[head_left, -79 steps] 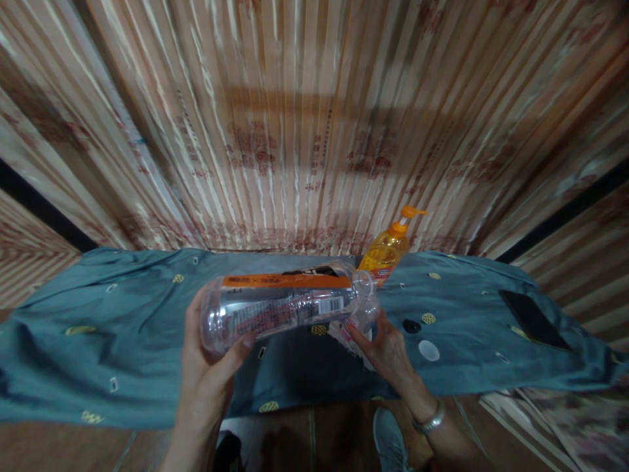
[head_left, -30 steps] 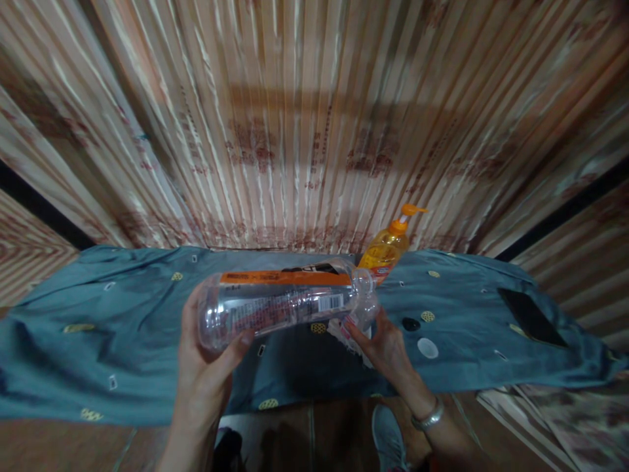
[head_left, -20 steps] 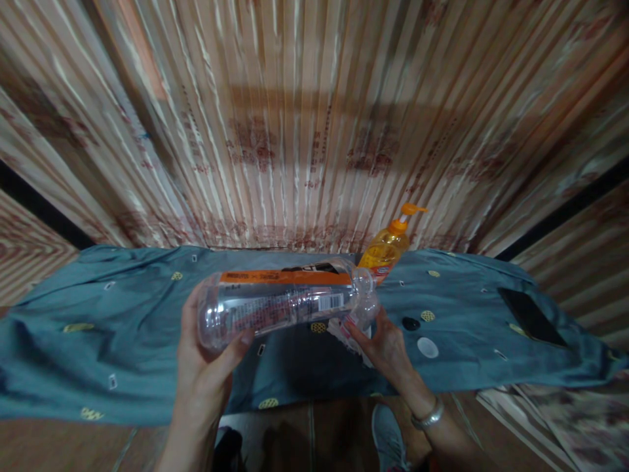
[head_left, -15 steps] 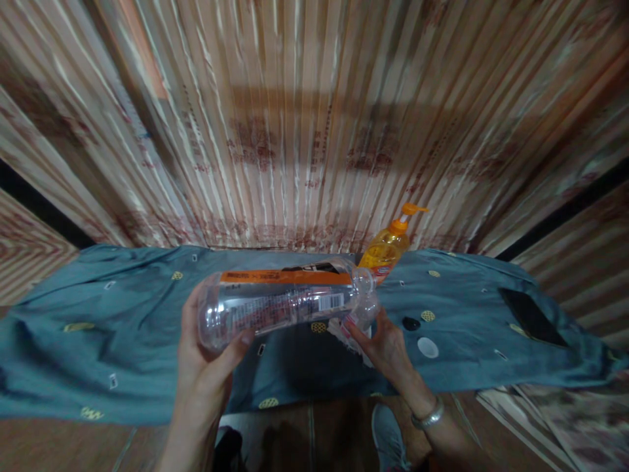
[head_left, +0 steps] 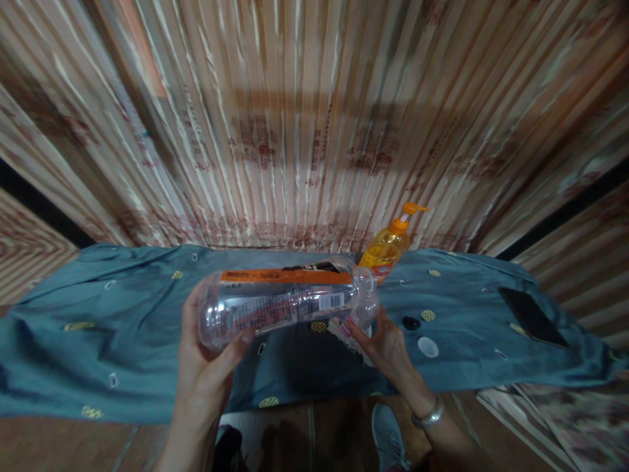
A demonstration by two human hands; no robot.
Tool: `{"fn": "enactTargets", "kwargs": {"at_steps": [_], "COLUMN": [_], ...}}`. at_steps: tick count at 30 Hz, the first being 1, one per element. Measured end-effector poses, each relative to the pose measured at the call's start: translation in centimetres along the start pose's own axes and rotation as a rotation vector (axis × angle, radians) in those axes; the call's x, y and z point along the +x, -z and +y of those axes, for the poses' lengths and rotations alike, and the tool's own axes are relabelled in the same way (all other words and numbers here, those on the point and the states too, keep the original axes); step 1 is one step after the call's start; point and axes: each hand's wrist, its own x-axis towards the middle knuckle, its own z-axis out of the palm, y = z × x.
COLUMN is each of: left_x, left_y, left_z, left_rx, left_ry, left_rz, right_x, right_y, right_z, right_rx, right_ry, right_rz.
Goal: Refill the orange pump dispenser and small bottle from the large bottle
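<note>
My left hand [head_left: 209,354] is closed around the base of a large clear plastic bottle [head_left: 280,311] with an orange, black and silver label. This bottle lies nearly level in the air, its neck to the right. My right hand [head_left: 386,344] grips a small clear plastic bottle [head_left: 367,307] right at the large bottle's neck; a torn whitish label [head_left: 352,333] hangs from it. Whether the two mouths touch I cannot tell. Behind them stands a pump bottle [head_left: 386,249] of yellow liquid with an orange pump, partly hidden by the large bottle.
A blue-green patterned cloth [head_left: 128,328] covers the table. To the right lie a black cap [head_left: 411,323], a white cap [head_left: 428,347] and a dark flat phone-like object [head_left: 533,316]. A pleated curtain [head_left: 295,131] hangs behind the table.
</note>
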Motion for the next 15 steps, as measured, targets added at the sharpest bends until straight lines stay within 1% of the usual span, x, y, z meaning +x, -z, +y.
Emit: {"fn": "enactTargets", "kwargs": {"at_steps": [4, 9, 15], "left_x": [0.01, -0.01, 0.10], "left_y": [-0.05, -0.06, 0.15], "left_z": [0.08, 0.00, -0.34], "left_rx": [0.008, -0.003, -0.001], "left_ry": [0.003, 0.013, 0.001], "left_rz": [0.007, 0.023, 0.004], "right_x": [0.02, -0.10, -0.11], "right_y": [0.04, -0.39, -0.65], "right_z": [-0.09, -0.13, -0.15], "right_rx": [0.005, 0.000, -0.002], "right_ry": [0.004, 0.009, 0.023], "right_rz": [0.001, 0.052, 0.068]}}
